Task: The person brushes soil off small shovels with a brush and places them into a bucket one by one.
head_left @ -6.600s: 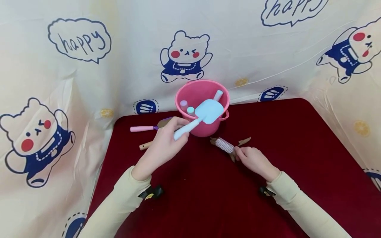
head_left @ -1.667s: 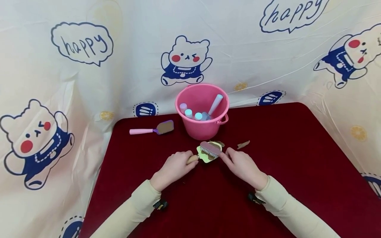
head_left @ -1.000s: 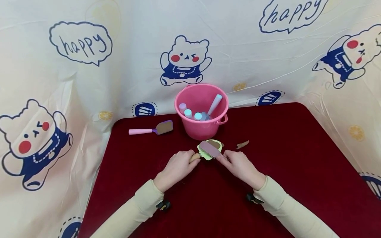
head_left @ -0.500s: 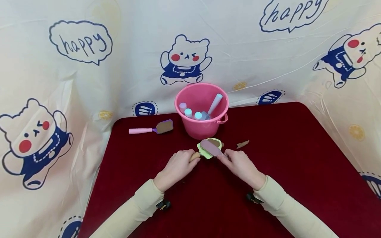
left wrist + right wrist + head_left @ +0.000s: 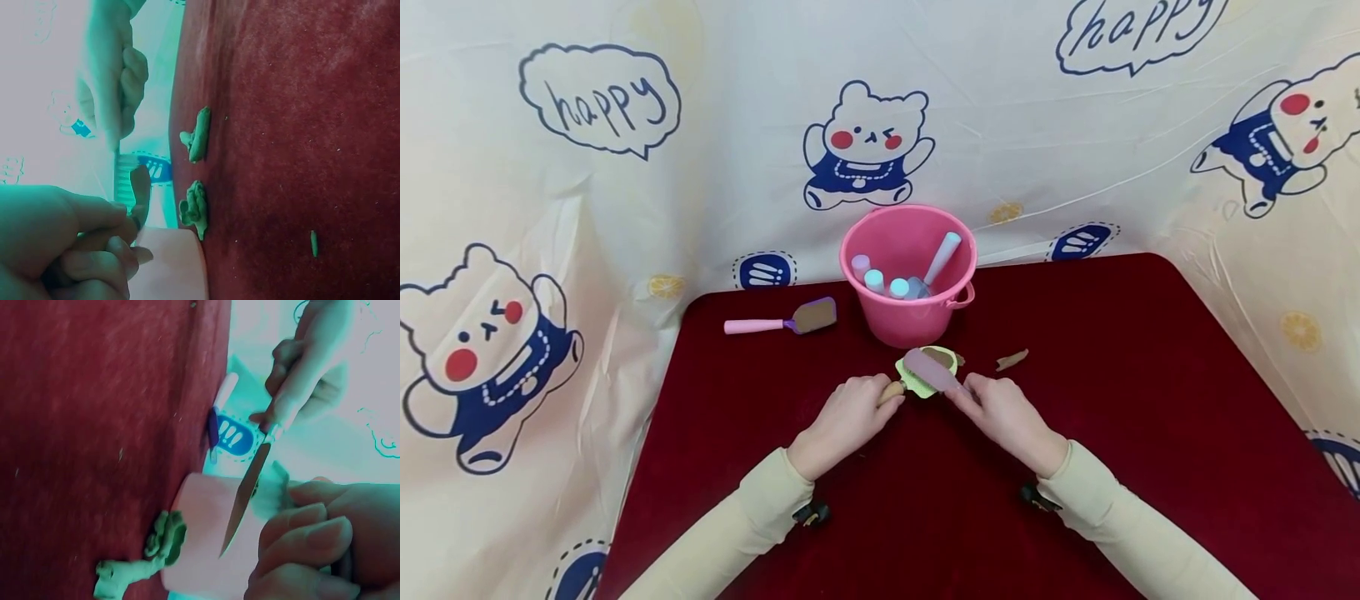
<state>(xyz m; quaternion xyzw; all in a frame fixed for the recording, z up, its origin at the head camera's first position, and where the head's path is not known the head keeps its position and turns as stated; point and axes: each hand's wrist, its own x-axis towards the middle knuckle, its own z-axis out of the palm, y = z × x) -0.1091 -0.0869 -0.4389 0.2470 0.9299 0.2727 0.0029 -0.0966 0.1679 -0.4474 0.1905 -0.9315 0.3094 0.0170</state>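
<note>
The spade (image 5: 922,390) is raised off the surface (image 5: 925,500), just in front of the bucket (image 5: 898,325), gripped by the curled left hand (image 5: 850,412). The right hand (image 5: 1009,410), also curled, holds the brush (image 5: 931,369) over it, bristle side towards it, probably to work a steadied face. The bucket holds a blue scoop (image 5: 942,258) and three handles (image 5: 874,281), ends up.

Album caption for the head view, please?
Left hand holding a green shovel, right hand a brush over it, before a pink bucket.
</note>
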